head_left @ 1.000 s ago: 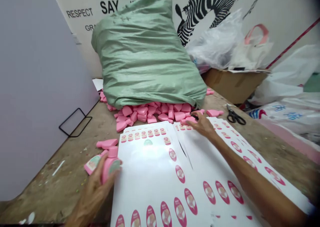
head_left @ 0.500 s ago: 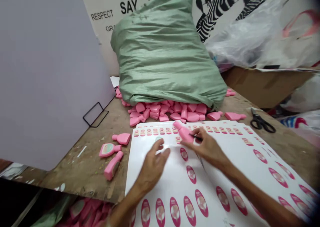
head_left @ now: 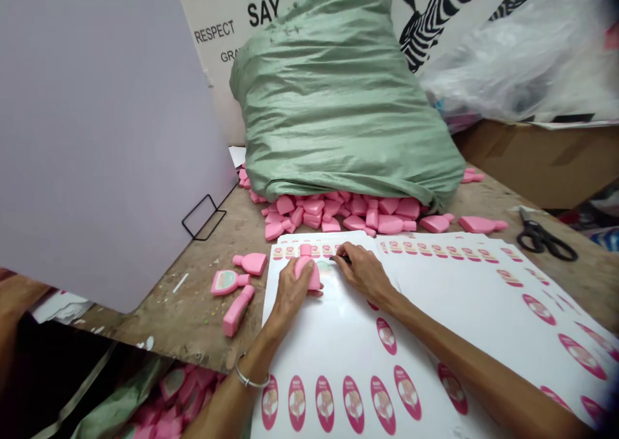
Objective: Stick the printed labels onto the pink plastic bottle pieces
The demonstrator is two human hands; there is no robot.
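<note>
My left hand is closed around a small pink bottle, cap pointing away from me, above the left sticker sheet. Just right of it, my right hand pinches a thin dark pointed tool; its exact kind does not show. The tool's tip is close to a pale green sticker on the sheet. Rows of small pink-and-cream stickers and pink oval stickers are printed there. Left of the sheet lie a labelled pink bottle and two other pink bottles.
A green sack spills pink bottles at the back. Black scissors lie at right. A pale panel stands at left beside a black wire stand. More bottles sit below the table edge. Part of another arm shows far left.
The pink bottle has passed from my right hand to my left, which has closed on it. My right hand has moved left and down to the sheet with the dark tool. The view has shifted slightly.
</note>
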